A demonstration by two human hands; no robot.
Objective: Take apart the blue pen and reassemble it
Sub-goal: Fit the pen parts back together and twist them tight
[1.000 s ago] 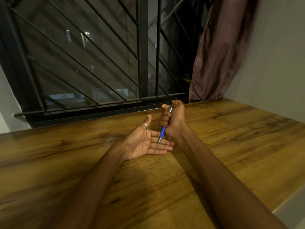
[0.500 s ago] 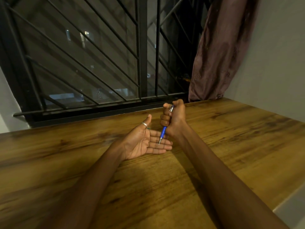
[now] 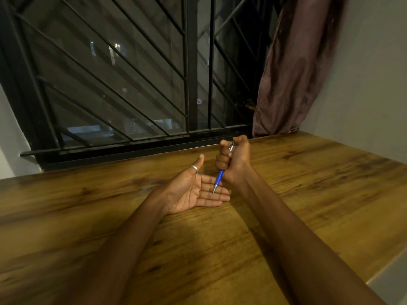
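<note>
My right hand (image 3: 234, 159) is closed in a fist around the blue pen (image 3: 218, 178), held nearly upright with the tip down. The pen's silver top shows above the fist, beside the thumb. Its blue lower barrel and metal tip stick out below and touch the fingers of my left hand (image 3: 193, 190). That hand lies palm up on the wooden table (image 3: 308, 194), fingers spread flat, a silver ring on the thumb. Nothing is held in it. The middle of the pen is hidden inside the fist.
A black barred window (image 3: 136, 84) runs along the far edge of the table. A dark mauve curtain (image 3: 293, 69) hangs at the back right, beside a pale wall (image 3: 370, 84). The table's right edge drops off at the lower right.
The pen and both hands have stayed almost in the same place. My right fist has shifted only slightly over the open left palm.
</note>
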